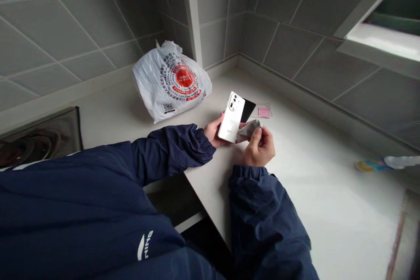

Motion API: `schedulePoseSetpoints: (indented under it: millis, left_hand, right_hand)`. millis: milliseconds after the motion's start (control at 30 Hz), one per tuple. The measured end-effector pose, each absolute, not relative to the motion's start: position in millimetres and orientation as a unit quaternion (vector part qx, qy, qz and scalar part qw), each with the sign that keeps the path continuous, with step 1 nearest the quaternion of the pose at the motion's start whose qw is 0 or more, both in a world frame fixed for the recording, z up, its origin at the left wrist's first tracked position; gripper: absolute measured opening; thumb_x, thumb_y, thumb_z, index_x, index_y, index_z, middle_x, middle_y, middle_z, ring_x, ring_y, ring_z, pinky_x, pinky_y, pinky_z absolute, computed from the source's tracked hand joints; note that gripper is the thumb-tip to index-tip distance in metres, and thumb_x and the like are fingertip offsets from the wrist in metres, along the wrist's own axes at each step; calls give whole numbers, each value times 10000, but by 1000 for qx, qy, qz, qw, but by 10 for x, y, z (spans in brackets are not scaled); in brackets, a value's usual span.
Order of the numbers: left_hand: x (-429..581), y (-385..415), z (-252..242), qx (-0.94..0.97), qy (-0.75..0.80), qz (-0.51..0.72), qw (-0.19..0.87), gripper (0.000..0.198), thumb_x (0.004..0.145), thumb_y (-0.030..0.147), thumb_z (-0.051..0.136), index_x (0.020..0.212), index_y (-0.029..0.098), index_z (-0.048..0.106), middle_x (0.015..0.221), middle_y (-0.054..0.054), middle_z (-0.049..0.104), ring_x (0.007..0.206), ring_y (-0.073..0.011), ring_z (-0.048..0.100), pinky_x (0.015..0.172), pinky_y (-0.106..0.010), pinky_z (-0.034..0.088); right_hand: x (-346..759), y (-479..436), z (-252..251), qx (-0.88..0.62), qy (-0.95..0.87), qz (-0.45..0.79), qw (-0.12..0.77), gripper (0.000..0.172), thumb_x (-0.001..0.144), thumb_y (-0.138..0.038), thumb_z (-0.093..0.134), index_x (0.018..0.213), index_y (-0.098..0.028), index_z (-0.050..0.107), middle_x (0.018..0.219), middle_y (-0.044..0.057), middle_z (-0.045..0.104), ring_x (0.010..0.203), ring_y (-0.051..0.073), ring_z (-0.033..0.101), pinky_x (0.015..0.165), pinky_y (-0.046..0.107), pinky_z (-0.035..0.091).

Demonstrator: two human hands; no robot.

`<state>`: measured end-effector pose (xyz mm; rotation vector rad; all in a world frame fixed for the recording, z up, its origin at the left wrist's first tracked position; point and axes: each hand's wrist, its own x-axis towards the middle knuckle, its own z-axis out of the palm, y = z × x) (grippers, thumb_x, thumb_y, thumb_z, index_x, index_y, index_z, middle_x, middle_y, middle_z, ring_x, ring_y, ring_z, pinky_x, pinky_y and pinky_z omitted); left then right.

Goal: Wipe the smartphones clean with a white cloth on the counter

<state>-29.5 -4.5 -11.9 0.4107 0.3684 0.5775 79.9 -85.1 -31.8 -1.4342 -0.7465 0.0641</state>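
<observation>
My left hand [213, 132] is closed around a white smartphone [230, 122], whose back with the camera bump faces up at me. A thin grey cloth [251, 129] is pinched in my right hand [260, 146], just right of the phone's lower edge. Behind the phone a flat black object [248, 109] lies on the counter, partly covered. Beside it is a clear phone case [269, 113] with a pink slip [263, 112] in it or on it; which, I cannot tell.
A white plastic bag [172, 81] with red and black print stands at the back left of the white counter [295, 192]. A stove [39, 138] is at far left. A bottle [374, 165] lies or stands near the right wall. Grey tiled walls enclose the corner.
</observation>
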Motion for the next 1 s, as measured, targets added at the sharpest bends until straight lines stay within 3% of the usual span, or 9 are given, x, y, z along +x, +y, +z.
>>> schedulePoseSetpoints:
  millis: [67, 133, 233, 333, 467, 633, 733, 833, 1000]
  left_hand:
    - [-304, -55, -79, 192, 200, 273, 921, 688, 1037, 526, 224, 1514, 83, 446, 1206, -193, 705, 1027, -282, 713, 1071, -485, 433]
    - [-321, -66, -19, 193, 222, 254, 921, 722, 1036, 553, 194, 1490, 69, 477, 1166, -188, 720, 1048, -273, 710, 1115, -464, 401]
    - [-336, -90, 74, 185, 239, 229, 925, 800, 1025, 601, 140, 1469, 38, 494, 1161, -198, 719, 1147, -285, 679, 1170, -469, 344]
    - [-319, -123, 122, 168, 232, 255, 924, 760, 1041, 566, 125, 1515, 62, 439, 1209, -173, 711, 1195, -274, 661, 1192, -482, 315]
    - [-293, -146, 110, 136, 240, 302, 913, 648, 1071, 453, 190, 1572, 76, 349, 1255, -147, 700, 1213, -217, 656, 1196, -364, 326]
    - [-323, -96, 68, 146, 206, 278, 927, 742, 1048, 554, 170, 1564, 57, 359, 1314, -197, 657, 1233, -275, 642, 1174, -444, 356]
    - [-324, -64, 44, 163, 203, 284, 923, 758, 1046, 555, 140, 1551, 42, 378, 1321, -210, 649, 1233, -277, 643, 1175, -446, 355]
    - [-327, -53, 37, 175, 210, 309, 911, 751, 1050, 530, 131, 1550, 22, 368, 1316, -216, 650, 1214, -268, 655, 1171, -418, 361]
    - [-343, -59, 45, 179, 199, 272, 924, 826, 1025, 598, 136, 1539, -4, 372, 1335, -250, 625, 1205, -324, 652, 1149, -491, 374]
  right_hand:
    - [686, -886, -310, -622, -492, -43, 607, 359, 1016, -323, 467, 1234, -132, 678, 1119, 132, 767, 987, 224, 750, 898, 388, 615]
    - [560, -928, -279, -591, -579, -39, 560, 294, 980, -285, 541, 1185, -180, 724, 1198, 107, 759, 1144, 231, 711, 1021, 389, 561]
    - [433, -978, -233, -592, -667, -55, 449, 394, 998, -310, 500, 1338, -173, 642, 1443, 123, 606, 1396, 270, 527, 1217, 523, 335]
    - [411, -983, -235, -625, -689, -49, 364, 529, 1028, -361, 404, 1505, -143, 467, 1579, 140, 439, 1508, 278, 358, 1240, 558, 244]
    - [434, -964, -280, -700, -633, -43, 328, 620, 1030, -415, 362, 1590, -156, 304, 1637, 146, 330, 1548, 319, 253, 1207, 658, 212]
    - [427, -970, -304, -631, -688, -92, 346, 494, 1033, -392, 393, 1474, -201, 508, 1534, 107, 509, 1484, 252, 404, 1261, 587, 85]
    - [428, -968, -302, -633, -667, -117, 375, 436, 1031, -348, 414, 1402, -189, 580, 1477, 99, 574, 1409, 246, 510, 1264, 547, 144]
    - [421, -978, -277, -644, -646, -130, 389, 432, 1023, -334, 428, 1379, -156, 597, 1459, 119, 585, 1389, 279, 533, 1243, 556, 217]
    - [418, -995, -252, -578, -700, -123, 401, 341, 994, -273, 500, 1278, -191, 669, 1381, 86, 657, 1344, 234, 581, 1259, 517, 216]
